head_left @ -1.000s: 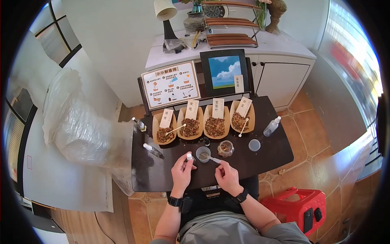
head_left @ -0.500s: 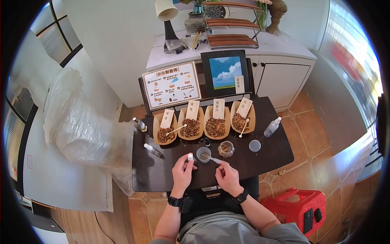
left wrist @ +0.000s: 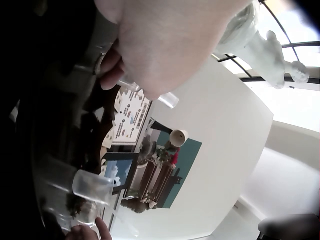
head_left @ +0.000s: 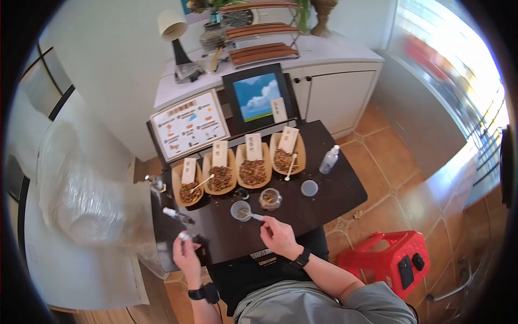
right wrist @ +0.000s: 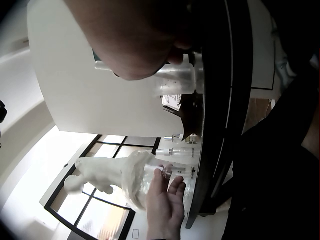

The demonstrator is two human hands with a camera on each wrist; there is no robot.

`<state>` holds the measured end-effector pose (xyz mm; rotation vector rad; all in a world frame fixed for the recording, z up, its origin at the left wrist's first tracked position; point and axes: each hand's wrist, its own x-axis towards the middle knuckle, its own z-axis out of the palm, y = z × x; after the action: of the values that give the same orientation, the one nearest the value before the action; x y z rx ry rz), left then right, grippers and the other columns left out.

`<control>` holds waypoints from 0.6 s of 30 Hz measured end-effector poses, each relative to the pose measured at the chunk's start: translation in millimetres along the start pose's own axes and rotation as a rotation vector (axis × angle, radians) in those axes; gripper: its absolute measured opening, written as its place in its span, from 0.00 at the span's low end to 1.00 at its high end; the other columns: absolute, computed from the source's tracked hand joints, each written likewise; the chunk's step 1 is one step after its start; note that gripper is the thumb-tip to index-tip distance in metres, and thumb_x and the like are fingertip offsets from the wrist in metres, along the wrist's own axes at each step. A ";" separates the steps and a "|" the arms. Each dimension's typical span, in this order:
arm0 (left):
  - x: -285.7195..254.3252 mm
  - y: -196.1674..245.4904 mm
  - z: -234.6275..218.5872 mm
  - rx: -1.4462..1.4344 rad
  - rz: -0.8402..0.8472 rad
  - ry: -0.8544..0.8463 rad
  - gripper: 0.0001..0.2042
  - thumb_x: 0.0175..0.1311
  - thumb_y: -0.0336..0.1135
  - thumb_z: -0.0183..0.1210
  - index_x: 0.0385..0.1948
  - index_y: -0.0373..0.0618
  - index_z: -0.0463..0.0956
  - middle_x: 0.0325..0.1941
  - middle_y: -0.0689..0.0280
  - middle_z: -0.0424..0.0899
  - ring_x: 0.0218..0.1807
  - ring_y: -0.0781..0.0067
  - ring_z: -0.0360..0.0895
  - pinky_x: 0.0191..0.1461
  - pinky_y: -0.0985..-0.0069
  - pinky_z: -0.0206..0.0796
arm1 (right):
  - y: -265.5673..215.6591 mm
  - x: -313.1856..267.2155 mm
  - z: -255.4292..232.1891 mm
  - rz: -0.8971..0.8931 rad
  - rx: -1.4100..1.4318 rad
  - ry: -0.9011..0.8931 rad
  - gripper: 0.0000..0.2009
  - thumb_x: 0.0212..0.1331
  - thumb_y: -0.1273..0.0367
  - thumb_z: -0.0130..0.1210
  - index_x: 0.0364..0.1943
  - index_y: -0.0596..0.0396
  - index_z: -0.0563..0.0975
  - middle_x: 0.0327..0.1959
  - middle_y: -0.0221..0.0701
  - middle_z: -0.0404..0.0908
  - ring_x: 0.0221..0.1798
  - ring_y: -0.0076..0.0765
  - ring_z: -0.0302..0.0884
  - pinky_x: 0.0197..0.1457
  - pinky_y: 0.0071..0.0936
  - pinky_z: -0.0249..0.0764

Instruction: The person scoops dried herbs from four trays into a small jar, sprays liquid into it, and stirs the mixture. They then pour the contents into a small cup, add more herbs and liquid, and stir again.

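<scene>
In the head view my left hand (head_left: 186,256) is over the table's front left, fingers around a small clear bottle with a white cap (head_left: 184,236). The right wrist view shows that bottle (right wrist: 179,171) upright in the fingers. My right hand (head_left: 279,236) pinches the handle of a pale plastic spoon (head_left: 254,216). The spoon's other end dips into a clear plastic cup (head_left: 233,214) holding a little brownish matter. Right behind this cup stands a glass jar (head_left: 270,198) with dried bits inside. Most of my left hand's grip is hidden in its own wrist view.
Paper trays of dried herbs (head_left: 219,171) line the table's back, with labels and small scoops. Two small bottles (head_left: 178,215) stand at the left, a spray bottle (head_left: 329,159) and a small round tub (head_left: 309,188) at the right. A red stool (head_left: 388,264) stands beside the table.
My left hand has moved left with the bottle, away from the cup. My right hand stays by the cup with the spoon. The head view has turned, shifting the scene left.
</scene>
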<state>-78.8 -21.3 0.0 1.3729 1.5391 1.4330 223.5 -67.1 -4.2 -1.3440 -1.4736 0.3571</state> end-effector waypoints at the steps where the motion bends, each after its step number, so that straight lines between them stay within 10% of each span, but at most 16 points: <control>1: 3.4 -4.6 -5.1 -0.007 0.013 0.041 0.14 0.79 0.30 0.57 0.61 0.37 0.79 0.47 0.65 0.85 0.34 0.80 0.82 0.40 0.79 0.76 | -0.3 0.3 0.3 -0.009 -0.003 0.012 0.17 0.59 0.76 0.63 0.54 0.54 0.80 0.29 0.32 0.83 0.29 0.41 0.84 0.33 0.36 0.80; 18: 73.0 -24.2 -13.0 0.027 0.005 0.226 0.18 0.81 0.37 0.56 0.65 0.35 0.77 0.45 0.65 0.85 0.32 0.80 0.79 0.40 0.79 0.74 | -2.0 0.7 -0.8 -0.025 -0.013 0.005 0.17 0.61 0.76 0.62 0.54 0.54 0.79 0.30 0.34 0.84 0.31 0.43 0.85 0.35 0.37 0.81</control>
<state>-116.9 46.6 -5.4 1.2649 1.7017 1.6216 223.2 -67.4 -2.0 -1.3344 -1.4892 0.3281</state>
